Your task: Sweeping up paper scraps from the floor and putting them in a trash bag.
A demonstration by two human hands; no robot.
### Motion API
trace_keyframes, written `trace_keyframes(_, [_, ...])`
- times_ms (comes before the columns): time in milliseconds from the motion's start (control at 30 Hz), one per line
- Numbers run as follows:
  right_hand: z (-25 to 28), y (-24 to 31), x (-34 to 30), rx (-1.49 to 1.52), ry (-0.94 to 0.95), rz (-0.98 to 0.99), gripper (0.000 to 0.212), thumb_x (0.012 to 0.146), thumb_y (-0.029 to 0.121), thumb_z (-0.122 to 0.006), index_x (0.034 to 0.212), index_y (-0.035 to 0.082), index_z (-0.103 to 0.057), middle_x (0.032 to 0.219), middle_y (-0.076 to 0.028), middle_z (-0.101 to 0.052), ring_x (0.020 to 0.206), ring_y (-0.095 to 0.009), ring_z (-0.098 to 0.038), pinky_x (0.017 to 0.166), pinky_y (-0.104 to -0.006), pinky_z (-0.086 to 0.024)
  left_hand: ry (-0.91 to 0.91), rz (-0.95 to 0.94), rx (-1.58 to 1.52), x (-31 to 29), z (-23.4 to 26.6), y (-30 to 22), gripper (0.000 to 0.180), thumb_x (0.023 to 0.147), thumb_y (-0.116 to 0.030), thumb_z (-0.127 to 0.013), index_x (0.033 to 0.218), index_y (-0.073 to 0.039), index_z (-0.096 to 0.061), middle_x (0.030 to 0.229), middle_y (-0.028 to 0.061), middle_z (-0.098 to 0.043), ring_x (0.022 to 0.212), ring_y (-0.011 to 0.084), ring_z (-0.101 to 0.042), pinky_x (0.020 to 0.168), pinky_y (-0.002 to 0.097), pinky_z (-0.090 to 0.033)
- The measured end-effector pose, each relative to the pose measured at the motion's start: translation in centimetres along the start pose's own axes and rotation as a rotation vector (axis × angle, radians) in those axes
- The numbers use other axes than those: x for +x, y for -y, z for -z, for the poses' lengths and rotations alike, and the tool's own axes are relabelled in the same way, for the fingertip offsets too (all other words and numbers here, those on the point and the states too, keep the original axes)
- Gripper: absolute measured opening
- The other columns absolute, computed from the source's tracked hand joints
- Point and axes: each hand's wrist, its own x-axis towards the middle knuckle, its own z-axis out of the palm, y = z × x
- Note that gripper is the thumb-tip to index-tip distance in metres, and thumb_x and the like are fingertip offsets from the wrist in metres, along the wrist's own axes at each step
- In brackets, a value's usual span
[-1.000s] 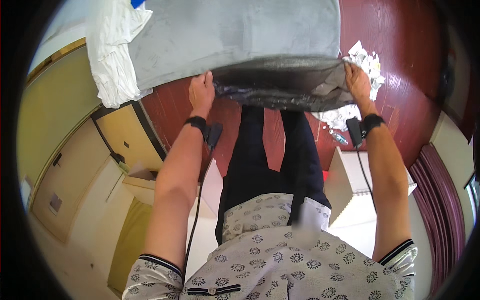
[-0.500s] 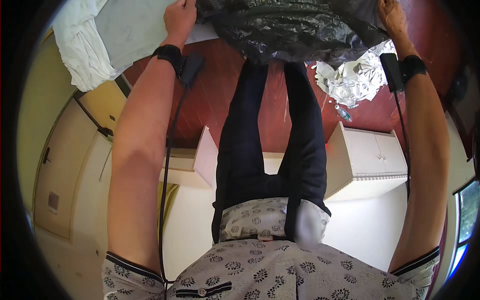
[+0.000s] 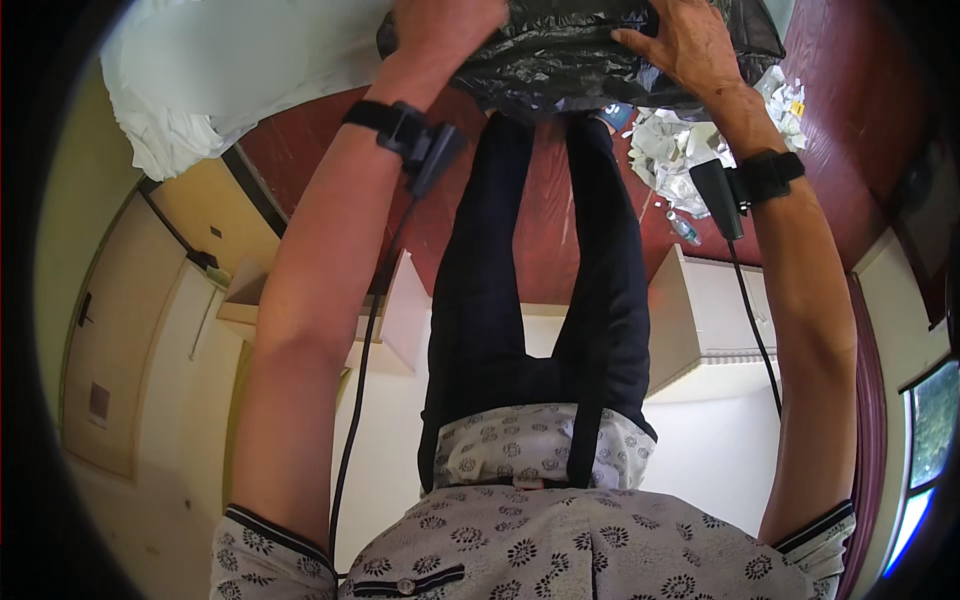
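I note the black plastic bag (image 3: 570,65) spread beneath and between both hands, in front of the dark trousers (image 3: 475,250), its ends showing beyond each wrist. Its visible long axis runs left to right; which way its mouth points I cannot determine. The left hand's (image 3: 450,30) fingers are obscured, grip unverifiable. The right hand (image 3: 692,48) has its thumb apart over the plastic; its fingertips and the bag's upper part are cut off, hold unconfirmed.
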Motion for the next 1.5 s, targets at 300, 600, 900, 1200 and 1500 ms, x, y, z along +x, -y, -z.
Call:
trace_keyframes(300, [-1.3, -2.7, -4.0, -0.062, 0.307, -0.059, 0.040, 0.085, 0.031, -0.072, 0.118, 0.008, -0.066, 0.103, -0.020, -0.071, 0.098, -0.041, -0.067, 0.088, -0.0470, -0.051, 0.608, 0.162, -0.538, 2.9, -8.4, 0.1, 0.020, 0.088, -0.013, -0.063, 0.101, 0.000, -0.070, 0.078, 0.0121, -0.070, 0.069, 0.0206, -0.068, 0.063, 0.0342, -0.054])
trace_keyframes(600, [-5.8, -0.9, -15.6, -0.223, 1.232, 0.007, 0.032, 0.074, 0.030, -0.082, 0.097, 0.007, -0.076, 0.105, -0.011, -0.074, 0.105, -0.031, -0.069, 0.099, -0.0444, -0.049, 0.703, 0.329, -0.683, 3.0, -8.9, 1.2, 0.019, 0.088, -0.005, -0.063, 0.107, -0.001, -0.064, 0.082, 0.0068, -0.069, 0.068, 0.0152, -0.064, 0.062, 0.0315, -0.052])
trace_keyframes(900, [-7.9, 3.8, -12.2, 0.388, 0.587, -0.265, 0.058, 0.086, 0.023, -0.069, 0.139, 0.008, -0.049, 0.124, -0.026, -0.060, 0.116, -0.042, -0.060, 0.095, -0.0500, -0.050, 0.738, 0.345, -0.713, 3.2, -9.0, 0.5, 0.021, 0.090, -0.003, -0.062, 0.110, 0.000, -0.062, 0.084, 0.0053, -0.067, 0.071, 0.0144, -0.062, 0.064, 0.0297, -0.052])
trace_keyframes(1200, [-11.0, 15.5, -5.0, 0.695, 0.724, -0.069, 0.083, 0.084, 0.047, -0.068, 0.148, 0.004, -0.039, 0.143, -0.027, -0.049, 0.130, -0.042, -0.050, 0.110, -0.0463, -0.041, 0.790, 0.355, -0.770, 3.4, -9.5, 1.1, 0.027, 0.087, -0.002, -0.063, 0.114, 0.000, -0.060, 0.087, 0.0049, -0.066, 0.073, 0.0142, -0.061, 0.066, 0.0294, -0.052])
trace_keyframes(1500, [-7.1, 0.2, -4.5, 0.583, 0.246, -0.470, 0.052, 0.090, 0.034, -0.070, 0.132, 0.005, -0.060, 0.108, -0.021, -0.069, 0.101, -0.031, -0.068, 0.090, -0.0404, -0.053, 0.773, 0.339, -0.847, 3.0, -9.8, 2.4, 0.032, 0.088, -0.003, -0.063, 0.119, 0.000, -0.060, 0.088, 0.0034, -0.066, 0.073, 0.0130, -0.060, 0.066, 0.0292, -0.051])
